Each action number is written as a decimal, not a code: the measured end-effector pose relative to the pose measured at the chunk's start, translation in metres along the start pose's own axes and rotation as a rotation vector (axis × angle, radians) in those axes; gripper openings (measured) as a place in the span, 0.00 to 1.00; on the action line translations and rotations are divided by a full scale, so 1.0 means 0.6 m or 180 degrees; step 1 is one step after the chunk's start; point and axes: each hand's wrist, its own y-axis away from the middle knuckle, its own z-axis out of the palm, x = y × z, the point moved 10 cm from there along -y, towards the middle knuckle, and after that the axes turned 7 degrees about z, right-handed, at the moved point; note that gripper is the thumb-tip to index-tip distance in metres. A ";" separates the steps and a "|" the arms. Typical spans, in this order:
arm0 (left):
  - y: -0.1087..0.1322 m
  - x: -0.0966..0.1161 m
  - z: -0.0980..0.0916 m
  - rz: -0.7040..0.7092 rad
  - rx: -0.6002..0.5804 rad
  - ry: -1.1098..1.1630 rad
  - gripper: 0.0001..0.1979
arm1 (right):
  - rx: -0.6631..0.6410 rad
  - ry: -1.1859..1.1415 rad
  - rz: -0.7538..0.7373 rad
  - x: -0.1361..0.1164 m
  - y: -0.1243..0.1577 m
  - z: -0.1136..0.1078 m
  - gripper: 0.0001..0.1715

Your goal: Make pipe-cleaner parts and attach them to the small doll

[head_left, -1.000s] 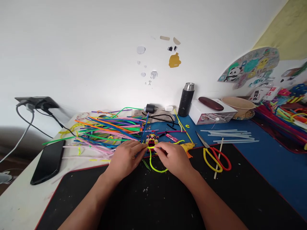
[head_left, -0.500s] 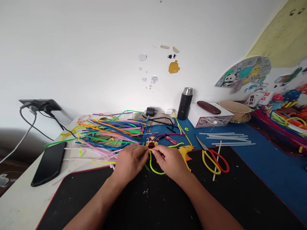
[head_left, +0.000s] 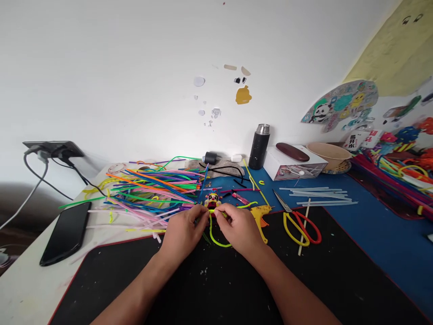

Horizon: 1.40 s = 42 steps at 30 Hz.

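A yellow-green pipe cleaner (head_left: 219, 244) is pinched between the fingertips of my left hand (head_left: 182, 230) and my right hand (head_left: 239, 227). Its loose length hangs in a curve below the fingers, toward my right wrist. Just beyond the fingertips stands a small colourful figure (head_left: 213, 199) with a dark red middle. My hands are close together, thumbs toward each other, and hide the figure's lower part. Whether the pinched part is joined to the figure, I cannot tell. A yellow glue gun (head_left: 260, 215) lies beside my right hand.
Many coloured pipe cleaners (head_left: 162, 183) lie at the left, by a black phone (head_left: 66, 232). Right of the glue gun are scissors (head_left: 302, 228) over a thin stick, and glue sticks (head_left: 318, 194). A black flask (head_left: 260, 146) and white box (head_left: 275, 164) stand at the back.
The whole view has shifted slightly. My left fingers have drawn back a little, showing more of the pipe cleaner between the fingertips. Both hands keep their pinch.
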 end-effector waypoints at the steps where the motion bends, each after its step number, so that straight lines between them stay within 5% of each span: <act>1: 0.001 -0.001 -0.002 -0.0051 0.0033 0.0021 0.11 | -0.0011 0.0021 -0.0016 0.000 0.000 0.002 0.13; 10: 0.005 -0.013 0.004 -0.0405 0.0155 0.0711 0.12 | -0.0193 0.0048 0.0021 -0.002 -0.002 0.012 0.11; 22: 0.000 0.020 -0.005 0.0490 0.0095 -0.0220 0.09 | -0.0314 0.0151 -0.0241 -0.008 -0.001 0.010 0.13; 28: 0.001 0.015 -0.004 0.0508 0.0089 -0.0525 0.08 | -0.0297 0.0168 -0.0094 -0.004 -0.001 0.008 0.11; 36: 0.006 0.005 0.003 -0.0294 0.0115 0.1220 0.12 | -0.0460 -0.0733 0.0142 0.002 0.002 0.018 0.13; 42: 0.001 0.002 0.014 -0.0186 -0.0156 0.1109 0.13 | -0.0342 -0.0799 0.0192 0.006 -0.003 0.004 0.13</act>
